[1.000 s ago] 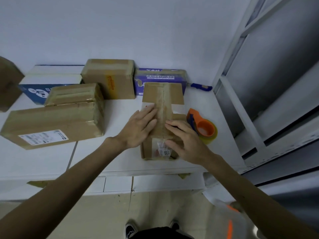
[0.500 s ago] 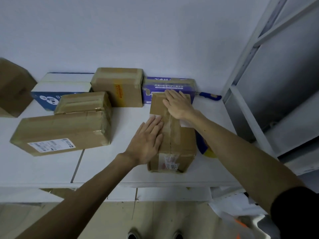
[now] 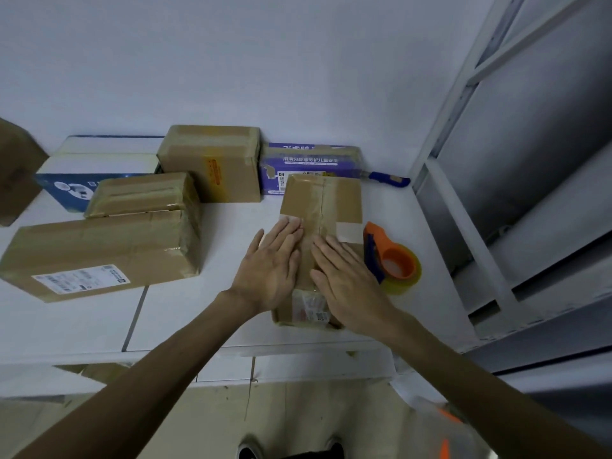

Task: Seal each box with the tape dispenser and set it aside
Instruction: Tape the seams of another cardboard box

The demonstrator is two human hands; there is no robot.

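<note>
Right hand [image 3: 347, 283] has returned beside left hand [image 3: 271, 270], all fingers [image 3: 291, 231] flat on box [image 3: 334, 200]

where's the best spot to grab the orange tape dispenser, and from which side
Probably the tape dispenser's orange body round the roll, taken with the right hand from above and the right. Its blue blade end sits close beside the box, leaving little room there, while its right side looks free.
</note>
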